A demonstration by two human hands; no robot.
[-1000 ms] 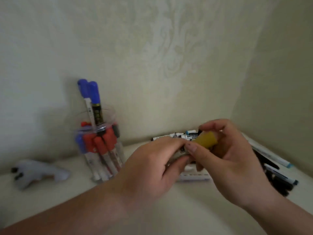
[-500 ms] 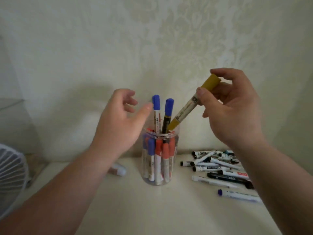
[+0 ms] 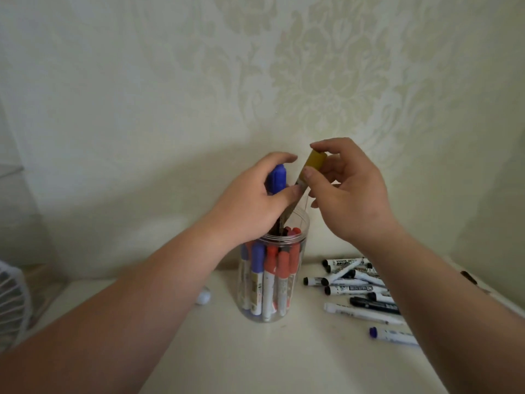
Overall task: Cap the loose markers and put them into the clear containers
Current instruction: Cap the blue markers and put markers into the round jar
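Head view looks down past two bare forearms onto a pale desk [image 3: 227, 359] set against a patterned wall [image 3: 170, 95]. A clear container [image 3: 304, 237] stands upright on the desk near the middle, packed with red-capped and blue-capped pens, caps up. The left hand [image 3: 252, 200] is above its mouth, fingers and thumb curled round a blue-capped marker [image 3: 277, 179] that sticks up out of the container. The right hand [image 3: 352, 191] is just beside it, pinching a yellow-capped marker [image 3: 314, 161] near its cap between thumb and forefinger, the other fingers loosely bent. That marker is tilted, cap uppermost, its lower end passing behind the left thumb toward the container's mouth; how far in it reaches I cannot tell. To the right of the container, partly under the right forearm, the loose markers [image 3: 352, 280] lie scattered flat on the desk, mostly white barrels with dark ends. A white fan [image 3: 11, 302] shows at the left edge.
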